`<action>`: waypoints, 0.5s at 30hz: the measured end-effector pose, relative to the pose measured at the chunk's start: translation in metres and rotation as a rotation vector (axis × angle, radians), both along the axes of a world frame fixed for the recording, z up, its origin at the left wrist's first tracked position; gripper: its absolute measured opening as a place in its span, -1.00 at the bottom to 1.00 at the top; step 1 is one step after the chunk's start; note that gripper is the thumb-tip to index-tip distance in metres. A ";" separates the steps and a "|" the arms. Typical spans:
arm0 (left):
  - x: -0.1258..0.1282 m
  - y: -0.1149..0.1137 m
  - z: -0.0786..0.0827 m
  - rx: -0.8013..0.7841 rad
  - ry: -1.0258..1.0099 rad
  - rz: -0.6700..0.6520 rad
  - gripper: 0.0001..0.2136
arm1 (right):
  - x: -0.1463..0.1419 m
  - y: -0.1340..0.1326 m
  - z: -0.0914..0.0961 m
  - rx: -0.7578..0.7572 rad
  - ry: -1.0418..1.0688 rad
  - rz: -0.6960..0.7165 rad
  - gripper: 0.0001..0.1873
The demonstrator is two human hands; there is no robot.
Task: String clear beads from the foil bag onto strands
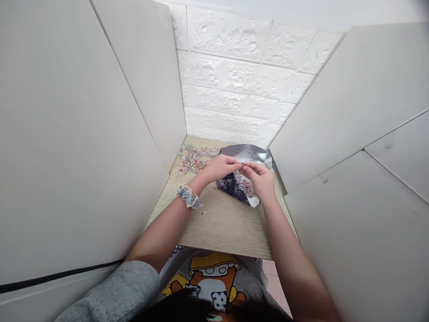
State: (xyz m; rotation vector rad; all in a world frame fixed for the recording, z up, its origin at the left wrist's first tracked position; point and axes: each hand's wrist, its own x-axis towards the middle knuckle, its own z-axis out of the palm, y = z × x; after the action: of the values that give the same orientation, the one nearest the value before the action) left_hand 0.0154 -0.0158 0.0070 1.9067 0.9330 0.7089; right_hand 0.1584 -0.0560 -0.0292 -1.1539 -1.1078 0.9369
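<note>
My left hand [223, 168] and my right hand [259, 179] meet fingertip to fingertip over a silver foil bag [250, 154] with a dark patterned front. Both hands are closed in a pinch on something tiny between them, too small to name. The bag lies open on the wooden table [221, 223] and small coloured beads show inside it beneath my right hand. A pile of coloured beads [192, 160] lies on the table to the left of the bag. A blue scrunchie [188, 196] sits on my left wrist.
White panels [77, 147] wall in the narrow table on the left and right [351, 134]. A white brick-pattern wall [241, 85] closes the back. One stray bead [203, 213] lies near my left wrist.
</note>
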 end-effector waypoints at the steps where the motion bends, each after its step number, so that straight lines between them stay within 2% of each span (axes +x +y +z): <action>1: 0.000 0.000 0.001 -0.001 0.000 -0.007 -0.71 | 0.000 0.000 0.000 -0.005 0.053 0.021 -0.76; 4: 0.000 -0.002 0.004 -0.010 0.016 -0.013 -0.71 | 0.001 0.000 0.000 -0.022 0.123 0.061 -0.78; 15: -0.002 -0.002 0.003 0.044 0.041 -0.050 -0.69 | 0.002 0.000 0.001 -0.015 0.160 0.103 -0.78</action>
State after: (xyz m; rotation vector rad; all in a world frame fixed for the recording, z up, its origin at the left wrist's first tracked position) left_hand 0.0136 -0.0178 0.0103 1.9832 0.8992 0.6681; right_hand 0.1604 -0.0564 -0.0281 -1.0230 -1.0394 1.0992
